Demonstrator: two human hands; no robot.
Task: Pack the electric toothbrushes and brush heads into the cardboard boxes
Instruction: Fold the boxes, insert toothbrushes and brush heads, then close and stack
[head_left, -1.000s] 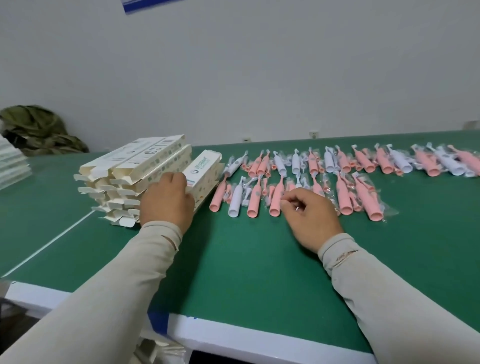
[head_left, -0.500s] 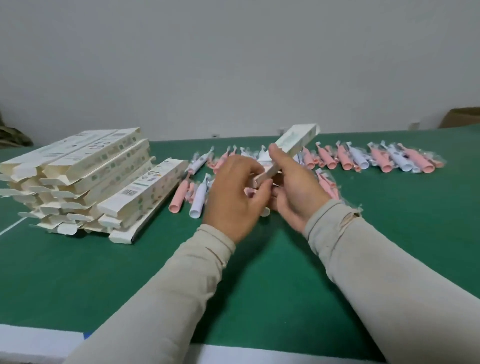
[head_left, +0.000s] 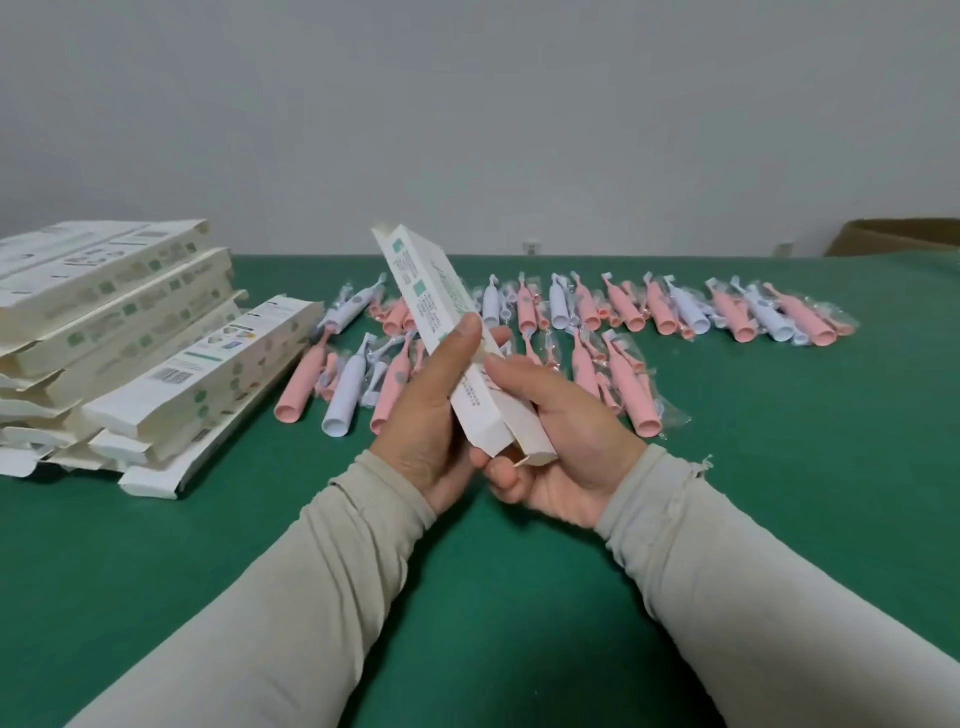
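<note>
Green tabletop (head_left: 519, 597) under a plain pale wall, laid out for packing. Held above the tabletop's middle: one flat white box (head_left: 447, 332), tilted with its far end up and away, near end low toward the wrists. Left hand (head_left: 426, 415) closed around the box's left side, thumb pressed along its printed face. Right hand (head_left: 561, 441) curled under and around the near end, fingers cupping the loose end flaps. Both hands gripping the same box, nothing else in either.

To the left of the held box, stacked on the tabletop: a pile of flat boxes (head_left: 119, 332), end flaps sticking out, none visibly filled. Beyond and to the right of the held box: rows of pink and white toothbrushes (head_left: 628, 389) in clear wrap, lying side by side on the green. Small brush heads apparently mixed among them, too small to pick out surely. Far right of the held box, at the tabletop's back edge: the corner of a brown carton (head_left: 893, 239).

Step in hand, by the look of it: squaring up a flat box and folding or opening its near end, before any loading. Next move likely calls for popping the box into a tube, closing one end, then freeing the right hand to reach just past the box for a wrapped toothbrush and slide it in lengthwise. Risk of crushed flaps if squeezed too hard.
</note>
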